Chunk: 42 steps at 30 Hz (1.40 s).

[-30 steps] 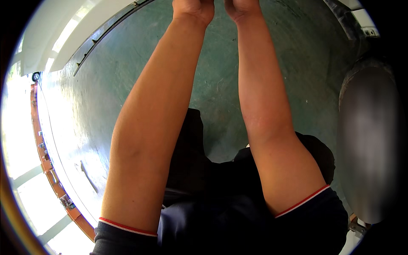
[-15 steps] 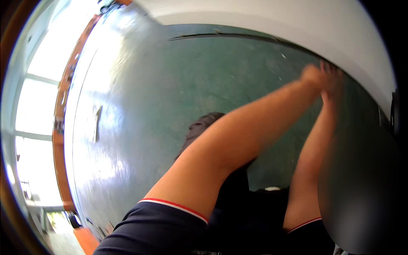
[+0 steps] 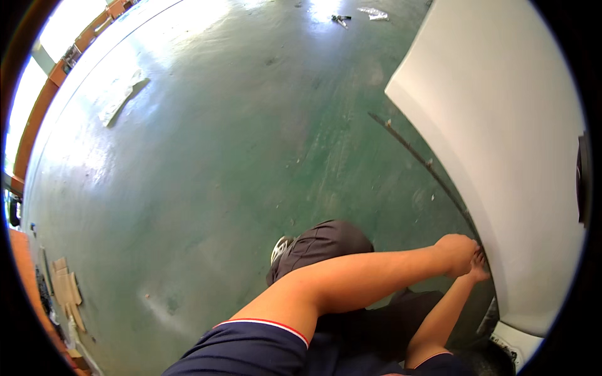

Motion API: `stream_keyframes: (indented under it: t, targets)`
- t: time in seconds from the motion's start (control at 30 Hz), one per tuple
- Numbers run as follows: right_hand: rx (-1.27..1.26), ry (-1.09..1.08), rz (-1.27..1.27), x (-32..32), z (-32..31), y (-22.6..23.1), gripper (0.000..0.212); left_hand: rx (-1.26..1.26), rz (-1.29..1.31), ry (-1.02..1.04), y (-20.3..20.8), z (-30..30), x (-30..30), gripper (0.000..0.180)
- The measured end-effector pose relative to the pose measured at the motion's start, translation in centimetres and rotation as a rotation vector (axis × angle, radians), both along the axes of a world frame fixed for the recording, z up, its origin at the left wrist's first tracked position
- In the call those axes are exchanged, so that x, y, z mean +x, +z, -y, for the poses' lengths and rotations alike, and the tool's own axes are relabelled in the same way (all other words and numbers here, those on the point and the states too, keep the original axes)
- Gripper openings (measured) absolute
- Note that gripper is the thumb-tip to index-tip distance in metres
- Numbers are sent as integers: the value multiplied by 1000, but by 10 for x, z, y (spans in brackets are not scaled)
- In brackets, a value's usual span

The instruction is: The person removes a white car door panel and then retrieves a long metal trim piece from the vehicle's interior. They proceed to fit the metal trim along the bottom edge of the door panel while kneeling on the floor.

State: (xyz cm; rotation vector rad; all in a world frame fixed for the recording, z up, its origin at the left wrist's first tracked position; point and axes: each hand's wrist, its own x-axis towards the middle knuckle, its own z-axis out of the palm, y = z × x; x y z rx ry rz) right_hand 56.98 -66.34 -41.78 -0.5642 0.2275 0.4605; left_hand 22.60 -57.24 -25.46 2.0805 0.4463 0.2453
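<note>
A large white panel [image 3: 514, 156], like a car door, stands at the right. Along its lower edge runs a long thin dark trim strip [image 3: 429, 164], whose far end sticks out away from the panel over the green floor. My left hand [image 3: 458, 254] is closed in a fist around the near part of this strip, right by the panel's edge. Just below it, my right hand [image 3: 479, 269] has its fingers curled at the same edge, touching the strip. The fingertips of my left hand are hidden from view.
My bent knee [image 3: 342, 241] and shoe [image 3: 280, 249] are close to the left arm. A pale crumpled sheet [image 3: 122, 97] lies on the floor at the far left, cardboard [image 3: 66, 291] at the near left. Clear plastic [image 3: 374, 14] and a small dark tool [image 3: 341, 20] lie far off.
The view has swung, so the white panel now fills the right side and the strip slants. My hands, smeared by motion before, now appear sharp and lower, at the panel's edge.
</note>
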Motion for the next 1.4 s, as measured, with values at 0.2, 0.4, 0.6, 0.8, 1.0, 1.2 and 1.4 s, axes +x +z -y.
stream_keyframes:
  t: [0.2,0.4,0.6,0.8,1.0,1.2,1.4]
  targets:
    - [-144,-26,127,-27,-11,-8,75,42,-62,-79,-25,-103,-81,51]
    - [-360,-196,1,-50,-28,19,75,-64,-62,275,-76,-229,-190,41]
    - [-336,-243,-39,-60,-21,19,85,-283,22,845,-122,-292,-293,41]
    - [-969,157,-35,-123,-12,-19,75,-437,-32,983,-181,-331,-332,41]
    - [-1664,1379,457,-313,-90,-99,60,-459,128,1180,-220,-376,-371,37]
    - [-1543,1970,869,-375,-216,-84,53,-351,294,1280,-170,-463,-464,29]
    - [-1144,2139,997,-470,-329,-81,47,-361,269,1351,-86,-538,-519,24]
